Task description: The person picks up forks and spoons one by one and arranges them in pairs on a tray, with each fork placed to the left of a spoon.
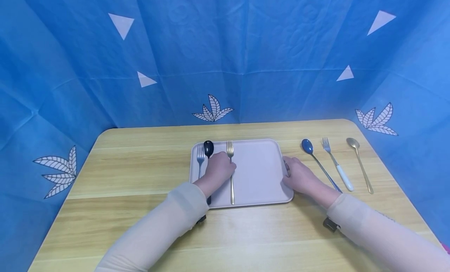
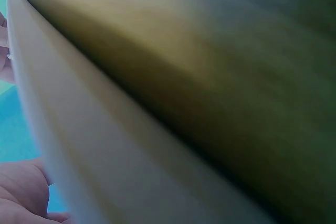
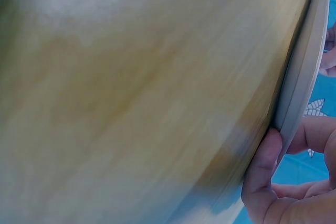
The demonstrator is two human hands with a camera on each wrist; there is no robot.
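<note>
A pale lilac tray [image 1: 260, 172] lies on the table. Its right rim is pinched by my right hand [image 1: 301, 176], thumb and fingers at the edge, as the right wrist view shows with the tray rim [image 3: 302, 82] between them. Over the tray's left half, my left hand [image 1: 218, 168] has its fingertips curled at the neck of a gold fork [image 1: 232, 192], whose tines point away from me. Left of it on the tray lie a black spoon [image 1: 208, 148], partly hidden under that hand, and a silver fork [image 1: 200, 155].
On the wooden table [image 1: 133, 166], right of the tray, lie a dark blue spoon [image 1: 307, 146], a fork with a white handle [image 1: 342, 176] and a gold spoon [image 1: 353, 142]. A blue curtain [image 1: 242, 41] with white leaf and triangle prints hangs behind and at both sides.
</note>
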